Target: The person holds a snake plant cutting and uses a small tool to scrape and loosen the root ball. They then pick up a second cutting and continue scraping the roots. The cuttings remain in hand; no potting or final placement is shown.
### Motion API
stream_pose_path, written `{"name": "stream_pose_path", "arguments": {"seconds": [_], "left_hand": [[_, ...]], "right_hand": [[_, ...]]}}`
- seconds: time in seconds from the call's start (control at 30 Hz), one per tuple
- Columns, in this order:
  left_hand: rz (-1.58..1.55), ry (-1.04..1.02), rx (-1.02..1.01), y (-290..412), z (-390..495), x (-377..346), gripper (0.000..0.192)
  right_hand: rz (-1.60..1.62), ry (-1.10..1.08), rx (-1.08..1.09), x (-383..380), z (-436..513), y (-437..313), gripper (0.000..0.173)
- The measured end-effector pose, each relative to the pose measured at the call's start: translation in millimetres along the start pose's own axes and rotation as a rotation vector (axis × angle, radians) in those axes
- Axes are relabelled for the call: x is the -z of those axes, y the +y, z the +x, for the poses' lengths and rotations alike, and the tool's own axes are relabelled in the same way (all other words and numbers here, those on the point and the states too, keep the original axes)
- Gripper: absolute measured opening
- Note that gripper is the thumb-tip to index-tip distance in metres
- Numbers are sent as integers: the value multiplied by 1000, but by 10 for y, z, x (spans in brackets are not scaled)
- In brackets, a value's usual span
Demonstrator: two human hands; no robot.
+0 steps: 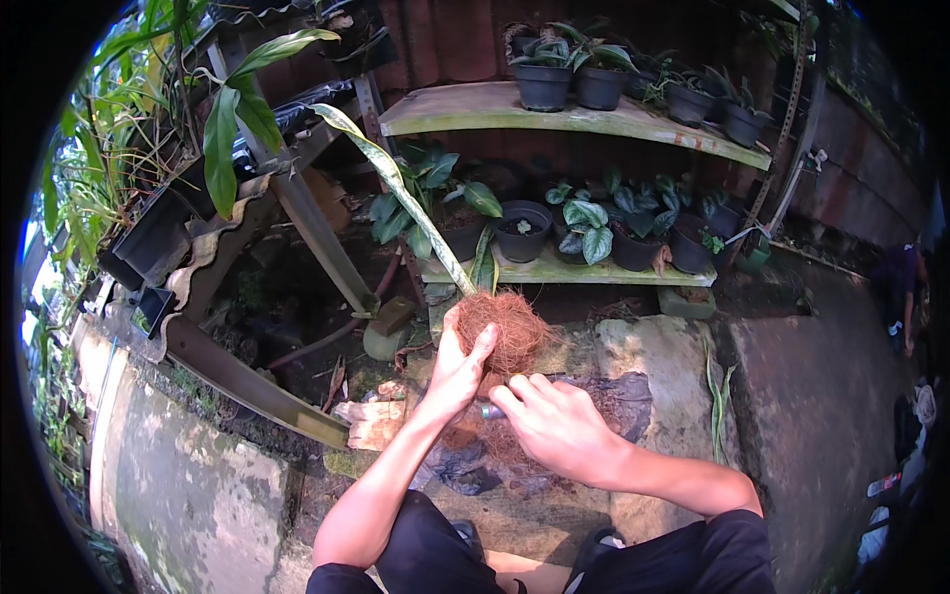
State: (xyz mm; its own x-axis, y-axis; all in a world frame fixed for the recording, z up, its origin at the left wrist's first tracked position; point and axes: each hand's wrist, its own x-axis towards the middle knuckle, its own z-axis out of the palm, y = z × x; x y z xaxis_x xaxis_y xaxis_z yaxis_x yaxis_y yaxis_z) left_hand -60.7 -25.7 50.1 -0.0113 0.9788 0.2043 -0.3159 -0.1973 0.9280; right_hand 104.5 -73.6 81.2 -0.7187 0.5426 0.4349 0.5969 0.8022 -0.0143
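My left hand (462, 365) grips a ball of brown coconut fibre (512, 330) wrapped around the base of a snake plant. One long variegated leaf (404, 194) rises from it to the upper left, and a shorter leaf (485, 267) stands behind. Just below the ball, my right hand (549, 419) has its fingers curled around a small cylindrical object (492, 411) with a greenish end, perhaps a spool; most of it is hidden. Under both hands, a dark plastic sheet (631, 397) with loose fibre lies on the concrete.
Potted plants stand on an upper shelf (453, 111) and a lower shelf (571, 273) ahead. A metal frame (252, 397) with potted plants is at left. A long loose leaf (717, 405) lies at right. Another person (899, 289) is at the far right.
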Motion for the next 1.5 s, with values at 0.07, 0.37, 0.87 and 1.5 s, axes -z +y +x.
{"name": "stream_pose_path", "arguments": {"seconds": [0.07,0.37,0.87,1.5], "left_hand": [[-31,-4,5,-56,30,66,54],[-200,-30,67,6,-15,63,61],[-298,-177,161,129,-123,-61,58],[-621,-155,318,37,-125,151,51]], "right_hand": [[14,40,32,-115,-38,-10,27],[197,71,24,-541,-93,141,30],[153,220,163,-852,-120,369,26],[2425,-232,-556,-1026,-134,243,8]]}}
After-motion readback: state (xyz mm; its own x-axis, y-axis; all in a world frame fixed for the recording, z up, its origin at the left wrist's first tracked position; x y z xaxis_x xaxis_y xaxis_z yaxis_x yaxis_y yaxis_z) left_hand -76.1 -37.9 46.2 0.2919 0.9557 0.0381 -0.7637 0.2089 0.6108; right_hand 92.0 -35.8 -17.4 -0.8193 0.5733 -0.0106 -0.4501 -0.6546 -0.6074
